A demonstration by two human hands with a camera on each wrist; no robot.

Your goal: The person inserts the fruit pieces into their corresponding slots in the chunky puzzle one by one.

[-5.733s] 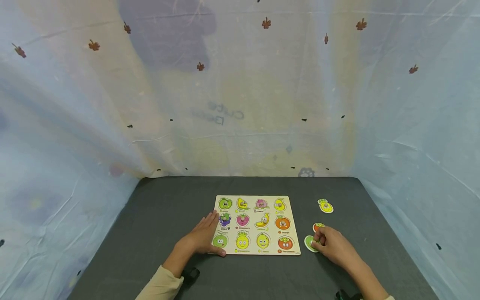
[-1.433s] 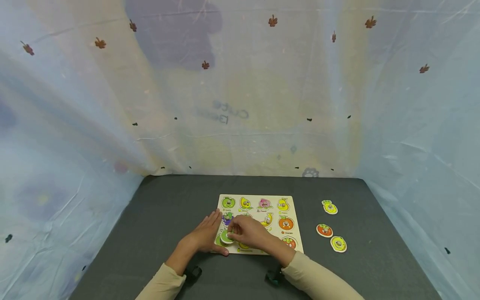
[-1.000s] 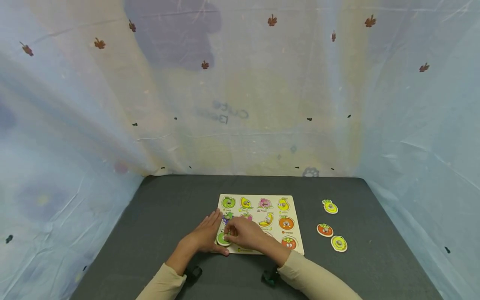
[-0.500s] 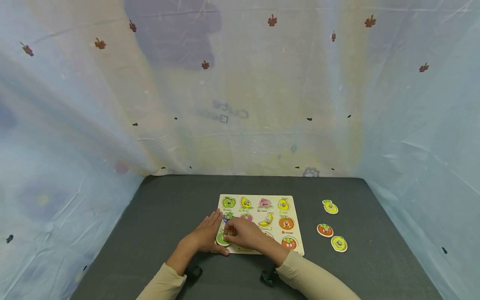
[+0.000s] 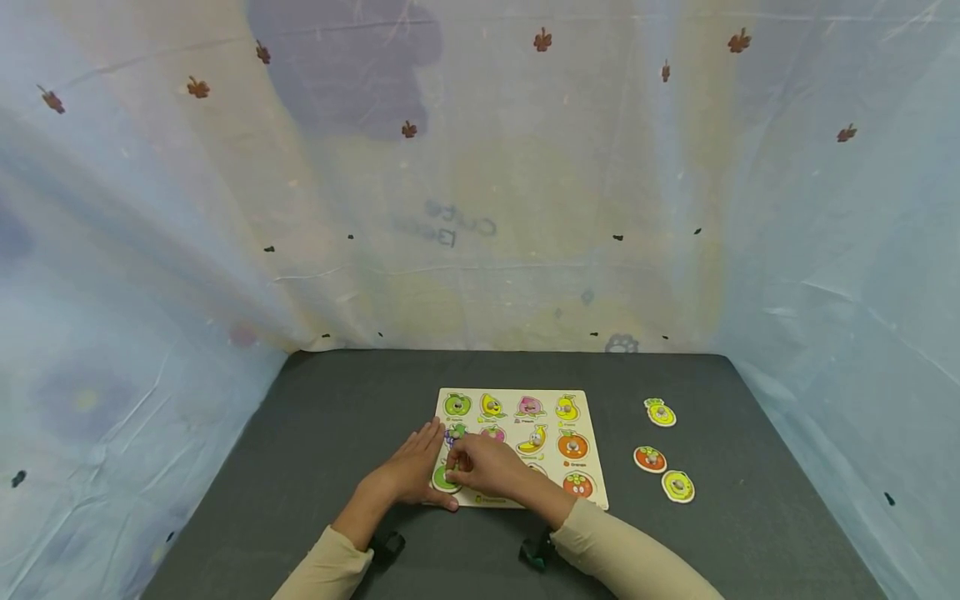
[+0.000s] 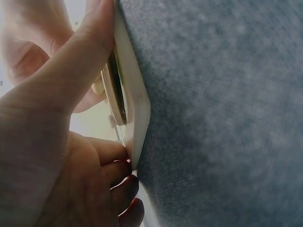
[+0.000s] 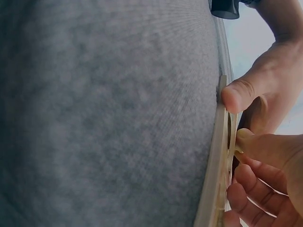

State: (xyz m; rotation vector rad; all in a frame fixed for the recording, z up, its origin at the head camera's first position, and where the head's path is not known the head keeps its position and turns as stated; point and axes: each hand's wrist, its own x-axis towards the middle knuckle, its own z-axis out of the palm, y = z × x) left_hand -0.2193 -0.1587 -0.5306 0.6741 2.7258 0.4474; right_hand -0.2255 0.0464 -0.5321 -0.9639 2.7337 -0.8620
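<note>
A cream wooden fruit puzzle board [image 5: 553, 500] lies on the dark cloth. My left hand [image 5: 408, 468] rests along its left edge, fingers straight and thumb at the near edge. With thumb and fingers my right hand [image 5: 487, 465] pinches the small knob [image 7: 239, 150] of a round green puzzle piece [image 5: 441, 478], over the board's lower left corner. Seen edge-on in the left wrist view, the green piece [image 6: 111, 94] leans slightly, a gap showing between it and the board [image 6: 137, 104]. The right hand hides part of the bottom row.
On the cloth right of the board lie a pineapple piece [image 5: 661, 413], a red-orange persimmon-like piece [image 5: 649, 460] and a yellow lemon-like piece [image 5: 678, 487]. Behind the table [image 5: 360, 375] hangs a pale patterned curtain [image 5: 480, 200], which also runs along both sides.
My right hand has carried the green piece from the cloth at right to the board's lower left corner. It barely moves over the last second. The left hand stays on the board.
</note>
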